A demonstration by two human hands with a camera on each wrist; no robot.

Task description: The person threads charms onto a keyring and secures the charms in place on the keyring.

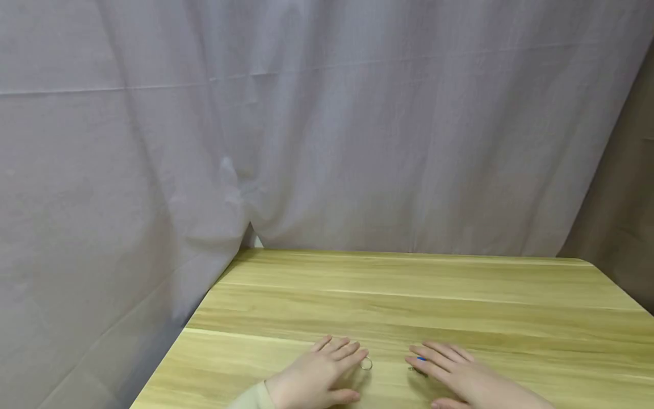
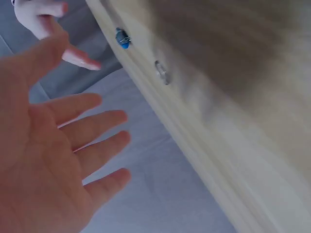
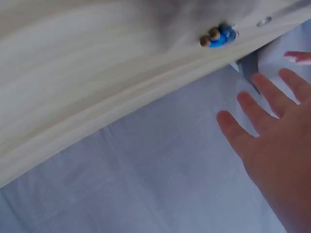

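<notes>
My left hand (image 1: 319, 375) is over the near part of the wooden table, fingers spread and nothing in its grasp. Just beyond its index fingertip lies a thin metal ring (image 1: 371, 366), seen on the tabletop in the left wrist view too (image 2: 161, 73). My right hand (image 1: 462, 378) is opposite, palm down with straight fingers, also holding nothing. Partly hidden beneath its fingers in the head view is a small blue object (image 1: 421, 358). From the right wrist, this blue object (image 3: 221, 37) shows two round brownish ends and some metal links.
The pale wooden tabletop (image 1: 388, 289) reaches back to a grey curtain (image 1: 357, 142). More curtain (image 1: 92, 227) hangs along the left edge, and a brown surface (image 1: 623, 227) stands beyond the right edge.
</notes>
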